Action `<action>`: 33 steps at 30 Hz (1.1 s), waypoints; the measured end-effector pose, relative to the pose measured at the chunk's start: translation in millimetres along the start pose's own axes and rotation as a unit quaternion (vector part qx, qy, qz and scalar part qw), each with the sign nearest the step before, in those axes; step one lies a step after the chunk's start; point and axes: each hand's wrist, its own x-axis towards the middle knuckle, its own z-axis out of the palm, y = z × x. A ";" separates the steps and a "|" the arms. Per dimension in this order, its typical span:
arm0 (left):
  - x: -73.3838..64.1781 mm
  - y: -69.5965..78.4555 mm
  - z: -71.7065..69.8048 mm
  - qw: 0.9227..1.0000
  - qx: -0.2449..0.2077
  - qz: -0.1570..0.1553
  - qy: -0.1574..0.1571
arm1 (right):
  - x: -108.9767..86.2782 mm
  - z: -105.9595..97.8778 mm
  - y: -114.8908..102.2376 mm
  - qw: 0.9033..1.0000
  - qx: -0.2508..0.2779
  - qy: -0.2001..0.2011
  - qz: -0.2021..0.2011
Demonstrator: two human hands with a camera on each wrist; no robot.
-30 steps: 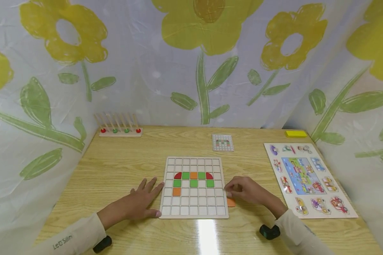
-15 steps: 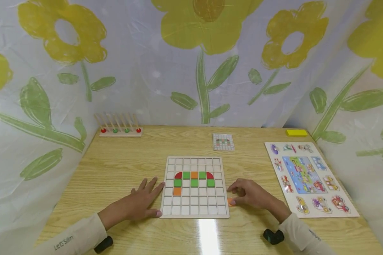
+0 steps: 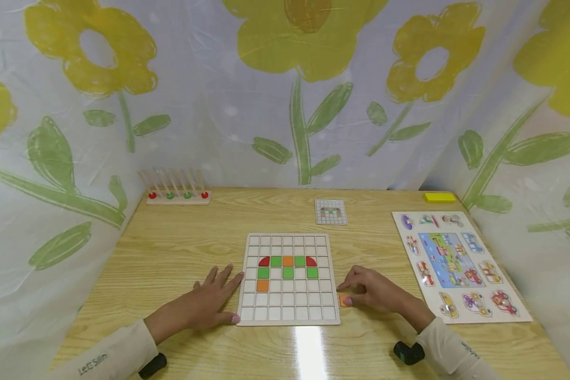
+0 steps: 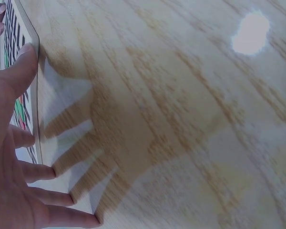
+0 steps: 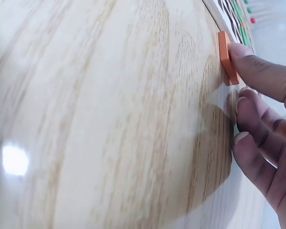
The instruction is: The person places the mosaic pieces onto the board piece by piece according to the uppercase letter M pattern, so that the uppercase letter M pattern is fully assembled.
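In the head view a square wooden grid board lies mid-table with red, green and orange tiles set in it. My left hand is spread on the table, thumb and fingertips at the board's left edge. An orange square tile lies flat on the table just outside the board's right edge. The thumb of my right hand presses on this tile, its other fingers bent and apart from the thumb. The index fingertip is near the board's edge; the wrist view does not show whether it touches the tile.
A small pattern card lies behind the board. To the right is a vehicle peg puzzle, with a yellow block behind it. A peg stand with red and green beads stands at the back left, near the flowered curtain.
My right hand has moved slightly right and its thumb has come down onto the orange tile, with the fingers spread wider than before. My left hand has stayed at the board's left edge.
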 end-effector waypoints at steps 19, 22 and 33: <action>-1.2 -1.4 -0.2 1.000 0.000 -0.003 -0.002 | -0.3 1.4 -3.6 1.000 0.010 -0.008 -0.007; -1.9 -0.8 -1.1 1.000 -0.002 -0.004 -0.002 | 0.7 1.4 -5.1 1.000 0.000 -0.010 -0.006; -1.3 -0.9 -1.2 1.000 0.000 -0.003 -0.004 | 2.1 0.6 -10.2 0.999 0.026 -0.036 0.021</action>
